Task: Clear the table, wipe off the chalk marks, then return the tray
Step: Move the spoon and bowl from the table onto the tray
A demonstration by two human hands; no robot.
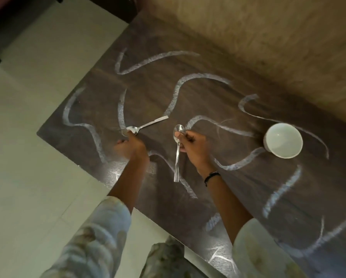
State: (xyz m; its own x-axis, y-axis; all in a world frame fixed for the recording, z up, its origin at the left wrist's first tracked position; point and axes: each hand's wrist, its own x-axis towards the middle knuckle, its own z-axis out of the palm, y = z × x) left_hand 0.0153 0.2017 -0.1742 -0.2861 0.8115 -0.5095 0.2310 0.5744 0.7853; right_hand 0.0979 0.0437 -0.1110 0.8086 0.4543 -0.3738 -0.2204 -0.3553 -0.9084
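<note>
Right hand (pixel 194 151) pinches a steel spoon (pixel 177 155); left hand (pixel 130 146) touches another spoon's (pixel 146 125) bowl, grip unclear. Round white bowl (pixel 282 140) on chalked dark table (pixel 248 189).

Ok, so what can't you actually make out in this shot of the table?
- Tray: not in the head view at all.
- Left hand: motion-blurred, so its grip on the spoon at the bowl end is unclear.
- Table: right and near parts run past the frame edges.
- White bowl: looks empty, but residue is too fine to tell.
</note>
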